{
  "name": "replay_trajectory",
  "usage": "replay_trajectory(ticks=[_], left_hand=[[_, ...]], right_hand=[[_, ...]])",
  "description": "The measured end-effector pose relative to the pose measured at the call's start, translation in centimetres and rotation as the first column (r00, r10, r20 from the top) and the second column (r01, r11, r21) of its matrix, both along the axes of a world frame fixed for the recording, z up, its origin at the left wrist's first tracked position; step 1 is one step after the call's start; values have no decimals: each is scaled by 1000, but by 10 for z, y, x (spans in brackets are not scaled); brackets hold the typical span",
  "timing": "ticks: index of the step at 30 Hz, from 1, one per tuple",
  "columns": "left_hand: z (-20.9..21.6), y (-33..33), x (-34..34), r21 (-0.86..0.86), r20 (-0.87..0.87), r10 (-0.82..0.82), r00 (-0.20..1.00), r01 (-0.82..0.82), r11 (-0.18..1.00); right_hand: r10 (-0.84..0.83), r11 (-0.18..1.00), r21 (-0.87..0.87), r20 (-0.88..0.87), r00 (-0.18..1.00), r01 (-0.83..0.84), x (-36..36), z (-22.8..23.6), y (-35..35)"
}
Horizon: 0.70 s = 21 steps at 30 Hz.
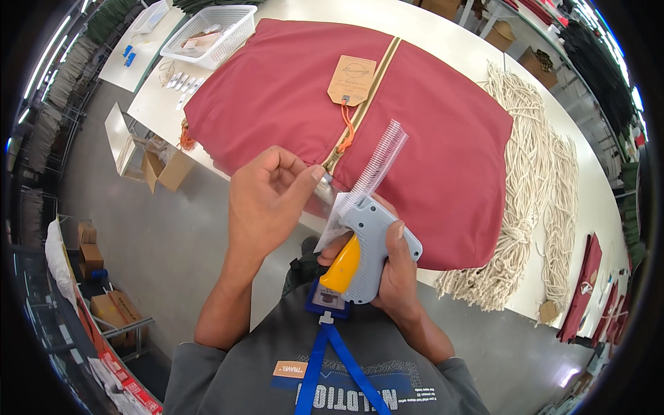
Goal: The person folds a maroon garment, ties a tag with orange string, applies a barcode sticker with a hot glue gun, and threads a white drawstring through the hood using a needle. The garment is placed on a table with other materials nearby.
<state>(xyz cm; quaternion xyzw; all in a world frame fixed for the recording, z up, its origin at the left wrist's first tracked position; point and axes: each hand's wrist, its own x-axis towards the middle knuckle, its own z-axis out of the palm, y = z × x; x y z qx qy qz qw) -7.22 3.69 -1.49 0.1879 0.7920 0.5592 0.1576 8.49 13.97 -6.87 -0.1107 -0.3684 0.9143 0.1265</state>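
A dark red fabric bag (277,90) lies across the white table, a brass-toned zipper (366,104) running down its middle. My left hand (266,200) is closed in a pinch at the zipper's near end; its fingertips hide what lies between them. A clear, whitish plastic piece (325,195) hangs just below the thumb. My right hand (398,270) grips a grey tagging gun (373,242) with a yellow trigger, loaded with a comb of clear plastic fasteners (380,155). Behind the gun shows a white slip (332,225). A brown hang tag (351,79) on an orange cord (347,135) rests along the zipper.
Bundles of cream cord (526,180) cover the table's right side. A white plastic basket (211,34) holds small items at the back left, with small white pieces (183,83) beside it. An opened cardboard box (166,169) stands on the floor at left. Folded red fabric (581,287) lies far right.
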Motion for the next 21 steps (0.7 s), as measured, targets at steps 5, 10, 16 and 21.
replay_trajectory(ticks=[5, 10, 16, 21], left_hand=[[0, -1, 0, -23, 14, -3, 1000, 3, 1000], [0, -3, -1, -36, 31, -12, 999, 13, 999], [0, -7, -1, -23, 25, -59, 998, 59, 998], [1, -11, -4, -31, -5, -120, 993, 120, 992]], right_hand=[[58, 998, 18, 35, 998, -58, -3, -6, 7], [109, 993, -47, 11, 994, -108, -7, -11, 12], [130, 986, -114, 42, 991, -125, -5, -8, 14], [171, 983, -85, 84, 982, -164, -8, -7, 16]])
